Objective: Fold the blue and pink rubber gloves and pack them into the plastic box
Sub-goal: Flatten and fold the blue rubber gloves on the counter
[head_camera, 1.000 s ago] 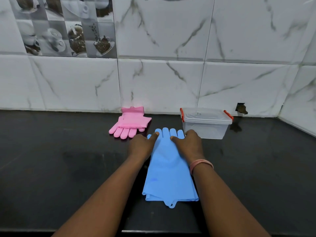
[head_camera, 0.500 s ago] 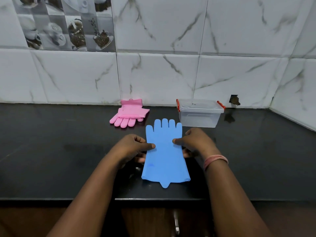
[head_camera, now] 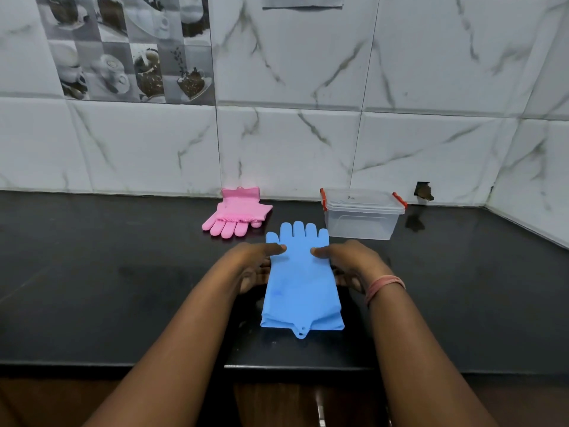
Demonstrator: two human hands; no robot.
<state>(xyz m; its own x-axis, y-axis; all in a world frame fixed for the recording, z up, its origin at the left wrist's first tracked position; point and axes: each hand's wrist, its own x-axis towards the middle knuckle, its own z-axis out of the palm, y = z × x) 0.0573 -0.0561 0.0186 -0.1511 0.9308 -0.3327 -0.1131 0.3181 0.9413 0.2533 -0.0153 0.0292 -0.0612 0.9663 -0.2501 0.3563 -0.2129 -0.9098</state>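
The blue rubber gloves [head_camera: 301, 282] lie stacked flat on the black counter, fingers pointing to the wall. My left hand [head_camera: 254, 261] pinches their left edge near the palm, thumb on top and fingers underneath. My right hand [head_camera: 348, 261] holds the right edge the same way. The pink gloves [head_camera: 238, 214] lie folded by the wall, left of centre. The clear plastic box [head_camera: 361, 215] with red clips and its lid on stands to the right of them.
The black counter [head_camera: 107, 272] runs to a white marble-tiled wall [head_camera: 292, 143] at the back and a side wall at right. Its front edge [head_camera: 277, 369] lies just below the glove cuffs, with a wooden cabinet front beneath.
My hands slid from pressing on top of the blue gloves near the fingers to gripping their side edges. The head pulled back, bringing the counter's front edge into view.
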